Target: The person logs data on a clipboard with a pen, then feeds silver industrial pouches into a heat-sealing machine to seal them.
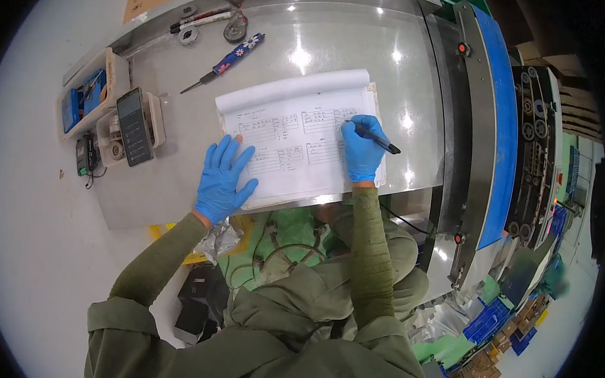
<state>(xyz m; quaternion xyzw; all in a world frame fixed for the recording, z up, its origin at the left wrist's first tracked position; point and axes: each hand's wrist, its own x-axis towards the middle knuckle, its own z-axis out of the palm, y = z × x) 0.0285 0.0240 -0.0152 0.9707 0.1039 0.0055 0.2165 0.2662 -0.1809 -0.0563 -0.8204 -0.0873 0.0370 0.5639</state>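
Note:
My right hand (365, 150), in a blue glove, grips a black pen (380, 140) over the right side of a sheet of paper (276, 178). Handwritten tables and lines cover parts of the sheet, and its top page is rolled back along the far edge. Whether the pen's tip touches the paper is hidden by the fingers. On the sheet's left edge rests my left hand (225, 180), also blue-gloved, lying flat with the fingers spread. One of its fingertips pokes bare through the glove. The paper lies on a shiny metal table (176, 143).
A screwdriver with a flowered handle (237, 54) lies beyond the paper. At the left, a phone (135, 127) leans on a small bin (158, 118) beside a box of blue items (122, 73). A conveyor with a blue side (497, 130) borders the table's right.

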